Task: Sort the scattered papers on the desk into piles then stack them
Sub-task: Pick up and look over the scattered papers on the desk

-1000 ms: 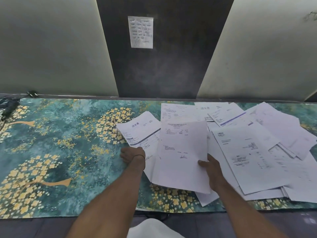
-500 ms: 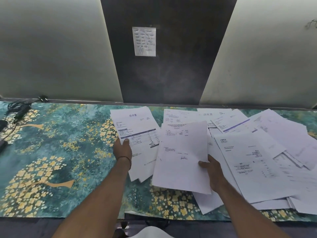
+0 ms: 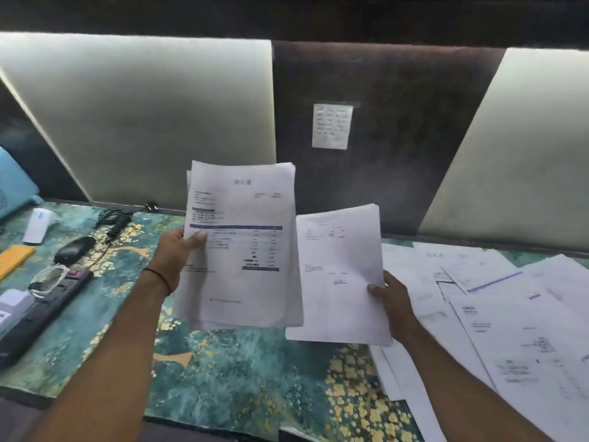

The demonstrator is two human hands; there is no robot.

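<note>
A thick sheaf of printed sheets [image 3: 242, 250], its top page crossed by a dark blue band, is gripped at its left edge by the left hand [image 3: 177, 255]. The thumb is laid across the front, and the sheaf is held upright above the teal, gold-blossomed counter [image 3: 242, 378]. Just beside it, at three o'clock, a thinner sheaf [image 3: 339, 282] is pinched at its lower right edge by the right hand [image 3: 395, 301]. The two sheaves overlap slightly in the view, but whether they touch cannot be told. The scattered papers [image 3: 516, 317] are spread overlapping on the counter between three and five o'clock. Toward nine o'clock, a black mouse [image 3: 74, 248], a coiled cable [image 3: 115, 218] and a black power strip [image 3: 44, 311] are laid on the counter. What appears to be a handwritten note [image 3: 333, 126], its words blurred, is fixed to the dark panel at one o'clock.
</note>
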